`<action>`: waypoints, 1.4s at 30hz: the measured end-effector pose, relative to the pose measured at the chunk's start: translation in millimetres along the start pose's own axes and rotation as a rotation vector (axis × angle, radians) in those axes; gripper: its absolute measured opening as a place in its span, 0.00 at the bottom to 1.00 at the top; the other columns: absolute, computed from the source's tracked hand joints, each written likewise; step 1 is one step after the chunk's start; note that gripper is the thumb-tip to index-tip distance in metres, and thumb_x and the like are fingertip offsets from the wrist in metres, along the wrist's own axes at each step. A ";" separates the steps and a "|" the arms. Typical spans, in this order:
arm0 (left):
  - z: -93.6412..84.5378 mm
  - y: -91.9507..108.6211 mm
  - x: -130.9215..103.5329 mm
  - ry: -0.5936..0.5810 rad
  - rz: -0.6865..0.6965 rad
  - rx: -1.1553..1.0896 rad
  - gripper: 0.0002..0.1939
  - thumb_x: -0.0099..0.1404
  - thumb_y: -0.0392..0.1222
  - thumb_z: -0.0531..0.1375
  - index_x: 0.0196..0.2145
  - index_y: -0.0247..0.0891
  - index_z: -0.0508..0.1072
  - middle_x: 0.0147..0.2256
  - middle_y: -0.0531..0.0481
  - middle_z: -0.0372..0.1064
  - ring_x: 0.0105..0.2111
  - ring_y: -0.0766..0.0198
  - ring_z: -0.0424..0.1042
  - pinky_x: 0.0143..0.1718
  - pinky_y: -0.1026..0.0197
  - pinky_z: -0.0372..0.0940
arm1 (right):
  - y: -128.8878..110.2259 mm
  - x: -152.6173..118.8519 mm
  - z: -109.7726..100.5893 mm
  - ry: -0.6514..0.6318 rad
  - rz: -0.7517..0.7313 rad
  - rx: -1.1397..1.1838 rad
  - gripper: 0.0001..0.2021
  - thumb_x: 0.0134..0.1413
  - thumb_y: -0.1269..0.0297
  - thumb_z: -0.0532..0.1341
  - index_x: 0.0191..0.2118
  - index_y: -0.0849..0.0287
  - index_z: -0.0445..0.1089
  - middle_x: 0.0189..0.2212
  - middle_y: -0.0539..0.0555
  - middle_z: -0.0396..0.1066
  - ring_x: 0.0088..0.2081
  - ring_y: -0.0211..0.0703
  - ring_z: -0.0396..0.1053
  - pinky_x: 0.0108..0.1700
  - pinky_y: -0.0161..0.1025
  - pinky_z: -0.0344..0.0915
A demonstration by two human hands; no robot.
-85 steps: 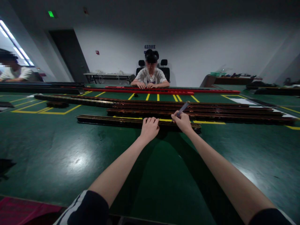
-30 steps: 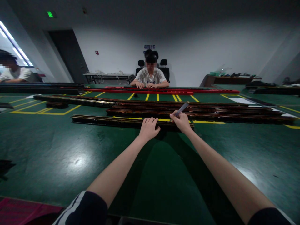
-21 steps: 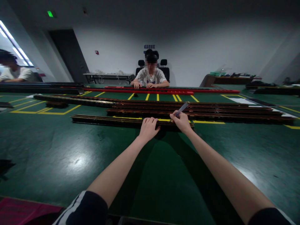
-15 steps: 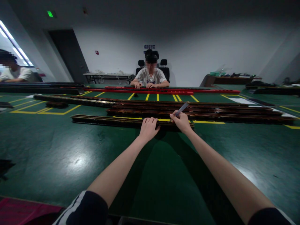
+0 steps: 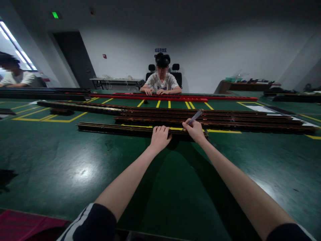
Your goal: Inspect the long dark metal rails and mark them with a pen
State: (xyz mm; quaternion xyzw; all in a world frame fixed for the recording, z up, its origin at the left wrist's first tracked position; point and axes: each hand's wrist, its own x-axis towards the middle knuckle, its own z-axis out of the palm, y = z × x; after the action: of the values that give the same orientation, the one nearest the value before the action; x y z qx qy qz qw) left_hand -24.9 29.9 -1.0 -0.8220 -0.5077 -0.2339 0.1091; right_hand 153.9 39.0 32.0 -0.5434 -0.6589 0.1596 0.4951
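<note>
In the head view a long dark slotted strip [image 5: 112, 130] lies crosswise on the green table in front of me. My left hand [image 5: 160, 136] grips it, fingers over the top and thumb at the near side. Pinched in my right hand [image 5: 194, 130] is a pale, see-through pen [image 5: 196, 116], tilted with its upper end to the right. Its lower tip points down at the strip near the right end; whether it touches cannot be made out. Just behind lie several similar dark reddish strips [image 5: 238, 122], side by side.
Yellow tape lines [image 5: 223, 131] mark the green table [image 5: 62, 160]. Farther back lies a long red strip [image 5: 225, 98], where a co-worker [image 5: 162, 82] sits with both hands at it. Another person [image 5: 18, 77] sits at far left by black strips [image 5: 45, 93]. White paper [image 5: 258, 108] lies at right.
My hands, the pen and the strip keep their places relative to each other. The co-worker's hand across the table has shifted slightly; the whole view has moved a little.
</note>
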 end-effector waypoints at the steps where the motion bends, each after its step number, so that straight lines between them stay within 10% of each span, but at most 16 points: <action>1: -0.4 0.5 -0.1 0.000 -0.004 0.008 0.16 0.67 0.43 0.53 0.49 0.35 0.69 0.47 0.42 0.71 0.48 0.53 0.68 0.55 0.49 0.57 | 0.2 0.1 0.2 0.004 -0.001 -0.001 0.08 0.48 0.62 0.58 0.22 0.56 0.64 0.15 0.50 0.67 0.23 0.43 0.69 0.33 0.39 0.64; 42: 3.4 -2.8 -2.2 0.027 0.013 0.001 0.18 0.65 0.34 0.51 0.52 0.37 0.69 0.48 0.43 0.71 0.50 0.54 0.67 0.57 0.47 0.56 | -0.5 -1.3 0.9 -0.002 -0.005 -0.021 0.09 0.48 0.61 0.58 0.21 0.56 0.64 0.15 0.49 0.66 0.22 0.42 0.68 0.32 0.38 0.64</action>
State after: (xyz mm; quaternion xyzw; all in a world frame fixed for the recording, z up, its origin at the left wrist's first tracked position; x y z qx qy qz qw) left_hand -27.3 30.9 -5.1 -0.8219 -0.5009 -0.2443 0.1178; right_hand 152.7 38.0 31.3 -0.5469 -0.6623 0.1518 0.4890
